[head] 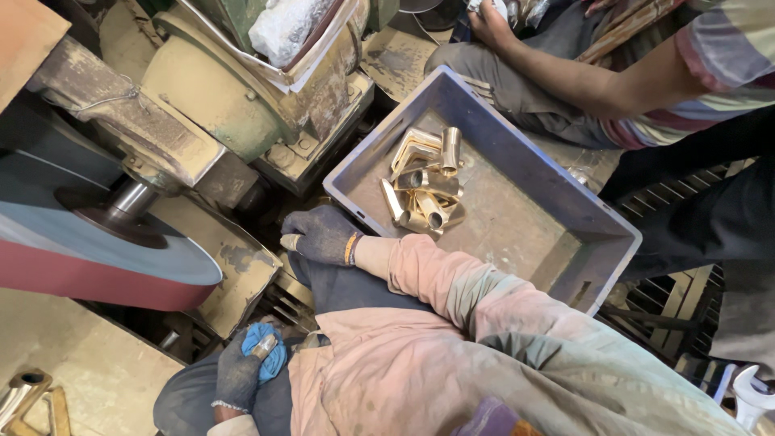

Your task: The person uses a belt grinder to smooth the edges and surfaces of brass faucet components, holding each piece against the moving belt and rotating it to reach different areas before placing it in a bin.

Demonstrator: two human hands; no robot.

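Overhead, the big grinding machine fills the upper left, its flat abrasive wheel with a red edge spreading along the left side. Right of it sits a grey plastic crate, and a heap of brass fittings lies against the crate's left wall, near its upper-left corner; most of their long axes run roughly up and down the crate. A co-worker's arm reaches across beyond the crate's far edge. The right hand, in a dark glove, rests just outside the crate's lower-left corner, fingers curled and pinching a small brass piece; the heap lies just up and to its right, so this hand is nearer. The left hand, also gloved, sits low, closed around a blue cloth and a small metal piece.
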